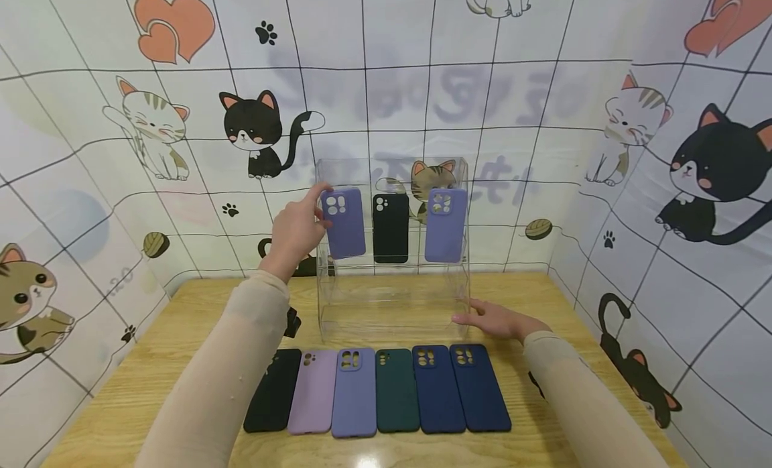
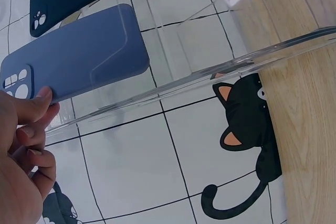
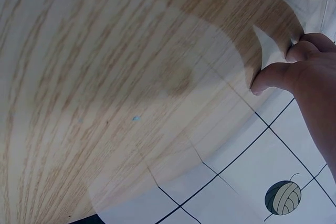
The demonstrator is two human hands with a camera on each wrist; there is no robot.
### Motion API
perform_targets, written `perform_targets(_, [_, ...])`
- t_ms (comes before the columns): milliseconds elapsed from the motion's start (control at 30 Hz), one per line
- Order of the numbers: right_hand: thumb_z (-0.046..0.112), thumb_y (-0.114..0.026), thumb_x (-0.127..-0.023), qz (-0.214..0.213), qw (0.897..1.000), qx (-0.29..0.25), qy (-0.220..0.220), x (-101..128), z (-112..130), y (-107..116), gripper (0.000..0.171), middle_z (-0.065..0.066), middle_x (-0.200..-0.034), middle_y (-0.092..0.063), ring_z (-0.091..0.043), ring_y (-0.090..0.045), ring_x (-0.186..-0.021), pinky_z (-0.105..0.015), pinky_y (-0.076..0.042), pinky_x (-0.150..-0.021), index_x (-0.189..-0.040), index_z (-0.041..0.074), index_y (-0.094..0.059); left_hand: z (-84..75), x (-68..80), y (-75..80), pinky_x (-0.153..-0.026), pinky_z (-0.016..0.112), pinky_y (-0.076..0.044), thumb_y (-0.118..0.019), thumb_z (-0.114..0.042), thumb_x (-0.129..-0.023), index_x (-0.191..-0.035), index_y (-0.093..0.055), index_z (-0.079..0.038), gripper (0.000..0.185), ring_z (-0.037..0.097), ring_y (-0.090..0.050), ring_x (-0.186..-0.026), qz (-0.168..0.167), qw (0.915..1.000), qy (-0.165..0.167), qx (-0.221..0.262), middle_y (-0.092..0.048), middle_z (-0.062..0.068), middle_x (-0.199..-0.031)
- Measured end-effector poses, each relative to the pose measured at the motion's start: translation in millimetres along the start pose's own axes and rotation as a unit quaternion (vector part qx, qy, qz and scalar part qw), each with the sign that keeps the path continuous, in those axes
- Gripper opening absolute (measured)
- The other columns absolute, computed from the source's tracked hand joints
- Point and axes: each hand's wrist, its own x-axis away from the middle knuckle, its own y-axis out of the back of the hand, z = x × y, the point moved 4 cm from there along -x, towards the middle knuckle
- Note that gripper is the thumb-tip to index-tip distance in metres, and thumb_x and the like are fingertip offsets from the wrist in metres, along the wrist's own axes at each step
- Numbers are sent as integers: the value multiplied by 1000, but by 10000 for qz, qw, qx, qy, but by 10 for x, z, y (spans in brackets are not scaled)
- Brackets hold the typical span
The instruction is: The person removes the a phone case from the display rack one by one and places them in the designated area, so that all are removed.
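1. Periwinkle phone case: stands upright on the top tier of the clear acrylic display stand, leftmost of three cases there, camera cut-outs at the upper left. In the left wrist view the same case appears behind the transparent side panel.
2. Left hand: raised to the stand's upper left corner. The thumb and fingertips pinch the case's top corner beside the camera cut-outs; the remaining fingers are loosely curled below.
3. Right hand: lies low on the wooden table, against the stand's lower right corner. The fingers are extended and slightly apart, with the fingertips touching the acrylic wall. Nothing is held in this hand.
4. Other cases on the top tier: a black case in the middle and a second periwinkle case on the right, both upright. The lower tiers hold no cases.
5. Row on the table, in front of the stand, left to right, edges touching or nearly so: black, lilac, periwinkle, dark green, and two navy cases. All lie flat, back side up.
6. Surroundings: cat-print backdrop with a tile grid encloses the table on three sides.
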Motion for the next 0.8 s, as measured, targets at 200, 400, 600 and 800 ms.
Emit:
perform_targets(200, [78,-49,-99,-21,10000,55,19,0,6,-2,98,-26,-175,-23,-54,-23,-160,-75,-26,-122,-172,19,-21,-51,-9,97,-48,31,-32,-69,-3,-95,-152,-47,-32,68,21,-51,-52,-166,9997,-122,-116,-80,5,-103])
perform_targets(400, [78,-51,-99,-46,10000,65,-11,2,3,0,99,-26,-175,-23,-54,-23,-160,-74,-26,-122,-172,18,-22,-72,-7,275,-48,33,-31,-71,-6,-95,-149,-49,-31,64,22,-48,-49,-634,9975,-254,-164,-82,7,-102])
perform_targets(600, [79,-49,-99,-43,10000,86,-13,-1,17,1,101,-26,-175,-23,-53,-23,-161,-74,-25,-123,-172,15,-21,1,30,565,-49,35,-31,-75,-13,-98,-151,-48,-27,61,23,-43,-49,-1120,9935,-101,191,-82,12,-105])
perform_targets(800, [78,-49,-99,-20,10000,53,-20,14,12,6,101,-26,-175,-23,-53,-23,-161,-73,-25,-124,-172,15,-21,116,78,785,-52,37,-34,-76,-14,-98,-150,-48,-28,61,33,-58,-61,-1320,9905,70,378,-82,14,-107])
